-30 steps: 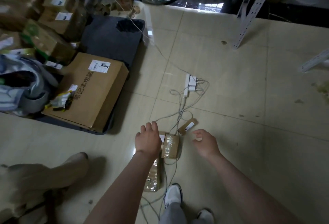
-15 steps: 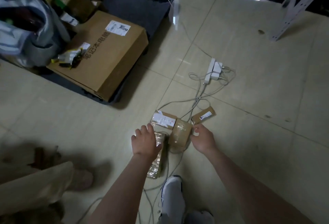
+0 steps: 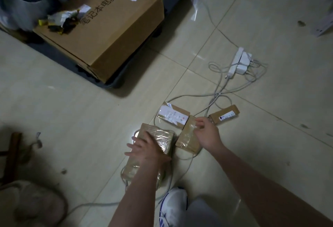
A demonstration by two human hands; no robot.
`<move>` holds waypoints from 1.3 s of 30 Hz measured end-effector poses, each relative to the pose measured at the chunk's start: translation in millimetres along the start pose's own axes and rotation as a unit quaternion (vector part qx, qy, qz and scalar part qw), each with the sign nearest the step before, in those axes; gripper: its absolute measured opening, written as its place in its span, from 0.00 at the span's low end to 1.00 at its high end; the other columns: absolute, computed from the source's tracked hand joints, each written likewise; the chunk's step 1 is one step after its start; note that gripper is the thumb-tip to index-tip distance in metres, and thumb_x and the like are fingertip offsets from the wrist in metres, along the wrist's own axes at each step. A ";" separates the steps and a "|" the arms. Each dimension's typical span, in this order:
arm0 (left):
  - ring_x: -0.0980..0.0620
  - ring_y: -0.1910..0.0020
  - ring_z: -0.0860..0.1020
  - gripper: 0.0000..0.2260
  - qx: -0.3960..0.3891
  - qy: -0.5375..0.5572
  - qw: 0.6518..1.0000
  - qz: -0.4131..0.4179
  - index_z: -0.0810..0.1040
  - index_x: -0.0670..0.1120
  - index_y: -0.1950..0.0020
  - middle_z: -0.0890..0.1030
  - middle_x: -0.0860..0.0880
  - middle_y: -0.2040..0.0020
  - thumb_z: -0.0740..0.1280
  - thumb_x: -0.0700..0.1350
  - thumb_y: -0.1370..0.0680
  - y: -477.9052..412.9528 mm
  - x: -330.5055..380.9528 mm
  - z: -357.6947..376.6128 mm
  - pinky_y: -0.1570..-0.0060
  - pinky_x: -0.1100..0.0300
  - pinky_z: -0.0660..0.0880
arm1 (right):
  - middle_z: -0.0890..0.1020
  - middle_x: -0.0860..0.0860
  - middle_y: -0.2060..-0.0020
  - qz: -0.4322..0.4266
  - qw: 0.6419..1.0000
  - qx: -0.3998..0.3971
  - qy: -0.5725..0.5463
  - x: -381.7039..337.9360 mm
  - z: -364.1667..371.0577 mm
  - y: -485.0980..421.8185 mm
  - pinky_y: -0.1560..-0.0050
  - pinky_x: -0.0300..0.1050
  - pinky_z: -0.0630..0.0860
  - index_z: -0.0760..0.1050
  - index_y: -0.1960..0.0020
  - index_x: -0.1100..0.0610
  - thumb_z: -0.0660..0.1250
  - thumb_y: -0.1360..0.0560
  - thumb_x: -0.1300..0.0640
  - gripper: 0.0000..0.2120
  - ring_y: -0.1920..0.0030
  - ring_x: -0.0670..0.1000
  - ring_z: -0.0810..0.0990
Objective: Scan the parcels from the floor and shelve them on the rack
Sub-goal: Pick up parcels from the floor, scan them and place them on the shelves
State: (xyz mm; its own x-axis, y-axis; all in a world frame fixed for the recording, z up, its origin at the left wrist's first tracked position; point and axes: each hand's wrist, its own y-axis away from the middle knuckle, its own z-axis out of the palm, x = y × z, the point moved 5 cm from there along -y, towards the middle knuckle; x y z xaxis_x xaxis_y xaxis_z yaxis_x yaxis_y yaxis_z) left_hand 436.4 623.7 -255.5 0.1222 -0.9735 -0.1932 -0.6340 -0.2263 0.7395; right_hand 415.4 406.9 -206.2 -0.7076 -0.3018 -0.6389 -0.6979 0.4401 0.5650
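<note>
Brown long parcel (image 3: 158, 134): it is wrapped in shiny clear tape and lies flat on the floor (image 3: 270, 136), just in front of the person's white shoe (image 3: 173, 203).
Left hand (image 3: 146, 149): it rests on top of the long parcel with its fingers straight and spread out, not curled round it.
Short parcel (image 3: 187, 140): brown with clear tape, it lies on the floor just to the right of the long parcel. I cannot tell if the two touch.
Right hand (image 3: 207, 134): its fingers are bent and pinch the far end of the short parcel.
Label parcel (image 3: 173, 116): brown with a big white sticker on top, it lies flat just behind the short parcel.
Thin parcel (image 3: 225, 115): small and brown with a little sticker, it lies to the right of the label parcel, near the right hand.
Cables (image 3: 216, 97): pale wires loop around the parcels and run to the power strip.
Power strip (image 3: 237, 61): white with plugs in it, it lies farther away on the floor.
Big box (image 3: 108, 28): brown cardboard with a white sticker and dark letters, it sits on a dark cart (image 3: 115, 82), well apart from the small parcels.
Wrapper (image 3: 61, 19): crumpled, it lies on top of the big box.
Grey bag (image 3: 27, 1): it sits in the far left corner, beside the big box.
Floor: pale, shiny tiles.
</note>
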 end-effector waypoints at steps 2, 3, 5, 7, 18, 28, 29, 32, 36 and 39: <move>0.26 0.22 0.48 0.68 -0.004 0.026 1.000 -0.012 0.30 0.44 0.21 0.40 0.31 0.21 0.75 0.72 0.38 -10.8 -1.7 8.7 0.29 0.26 0.54 | 0.79 0.51 0.48 -0.004 1.000 -0.001 -0.005 6.1 -0.6 -10.6 0.41 0.47 0.75 0.76 0.37 0.57 0.67 0.25 0.66 0.18 0.44 0.53 0.79; 0.26 0.22 0.50 0.69 -0.002 0.041 0.999 -0.014 0.29 0.44 0.21 0.41 0.31 0.21 0.75 0.71 0.39 -16.0 -1.9 12.8 0.29 0.27 0.54 | 0.79 0.51 0.48 -0.004 1.000 0.000 -0.011 9.4 -1.9 -15.2 0.43 0.45 0.75 0.76 0.37 0.57 0.67 0.25 0.67 0.17 0.45 0.53 0.80; 0.28 0.23 0.54 0.70 0.006 0.062 0.998 -0.013 0.28 0.44 0.22 0.45 0.30 0.21 0.75 0.72 0.40 -23.2 -0.9 18.7 0.28 0.29 0.58 | 0.80 0.52 0.49 0.001 1.000 0.006 -0.026 17.3 -7.0 -22.2 0.48 0.40 0.74 0.76 0.38 0.58 0.67 0.25 0.67 0.16 0.47 0.53 0.81; 0.30 0.26 0.60 0.71 0.018 0.070 0.997 -0.009 0.29 0.45 0.22 0.51 0.31 0.23 0.73 0.74 0.43 -26.4 3.0 19.9 0.29 0.33 0.62 | 0.81 0.53 0.50 0.006 0.999 0.017 -0.037 25.1 -15.1 -27.6 0.48 0.40 0.74 0.77 0.39 0.58 0.67 0.25 0.67 0.15 0.47 0.54 0.82; 0.33 0.29 0.61 0.68 0.067 0.208 0.971 0.099 0.30 0.49 0.21 0.57 0.35 0.27 0.75 0.70 0.43 84.2 44.3 -91.4 0.32 0.39 0.65 | 0.82 0.45 0.56 0.051 0.985 0.094 -0.138 -0.5 -103.6 48.5 0.46 0.60 0.80 0.77 0.52 0.47 0.68 0.26 0.66 0.14 0.52 0.55 0.83; 0.39 0.28 0.67 0.67 -0.033 0.481 0.844 0.233 0.45 0.61 0.21 0.64 0.43 0.26 0.77 0.73 0.52 320.8 106.0 -246.2 0.31 0.37 0.69 | 0.83 0.52 0.46 0.099 0.921 0.239 -0.291 -101.0 -300.1 214.7 0.42 0.49 0.78 0.79 0.41 0.55 0.69 0.24 0.63 0.12 0.47 0.50 0.81; 0.40 0.29 0.69 0.66 -0.048 0.508 0.824 0.247 0.48 0.61 0.21 0.67 0.45 0.27 0.78 0.74 0.53 347.1 108.9 -256.2 0.33 0.37 0.71 | 0.83 0.52 0.44 0.100 0.920 0.250 -0.285 -109.1 -322.9 236.5 0.42 0.48 0.77 0.79 0.39 0.57 0.70 0.25 0.64 0.15 0.45 0.51 0.81; 0.47 0.35 0.76 0.62 -0.099 0.576 0.763 0.278 0.57 0.60 0.23 0.74 0.50 0.31 0.81 0.71 0.51 429.1 112.1 -286.3 0.35 0.42 0.76 | 0.81 0.51 0.40 0.100 0.911 0.283 -0.281 -135.3 -386.7 304.0 0.37 0.52 0.76 0.78 0.36 0.56 0.71 0.26 0.61 0.19 0.40 0.53 0.79; 0.51 0.39 0.80 0.49 -0.137 0.632 0.694 0.315 0.64 0.62 0.27 0.79 0.52 0.35 0.83 0.63 0.44 535.1 102.9 -313.2 0.37 0.45 0.78 | 0.81 0.48 0.46 0.081 0.882 0.325 -0.332 -162.6 -441.2 398.8 0.47 0.43 0.77 0.77 0.37 0.54 0.71 0.24 0.60 0.16 0.47 0.49 0.80; 0.52 0.36 0.78 0.51 -0.149 0.627 0.680 0.351 0.61 0.63 0.24 0.76 0.52 0.32 0.81 0.61 0.43 597.1 97.1 -331.6 0.35 0.47 0.76 | 0.80 0.43 0.53 0.050 0.843 0.380 -0.379 -184.1 -468.8 459.3 0.61 0.29 0.74 0.77 0.43 0.50 0.70 0.24 0.61 0.12 0.53 0.40 0.79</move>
State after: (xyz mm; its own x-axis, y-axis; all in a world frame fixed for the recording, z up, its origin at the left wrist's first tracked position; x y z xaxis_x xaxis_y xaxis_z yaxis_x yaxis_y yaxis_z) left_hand 322.9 383.4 381.1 0.5420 -0.0659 0.8378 -0.7124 0.4928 0.4996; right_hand 173.2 268.2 415.6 -0.2842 0.2677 -0.9206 -0.1636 0.9326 0.3217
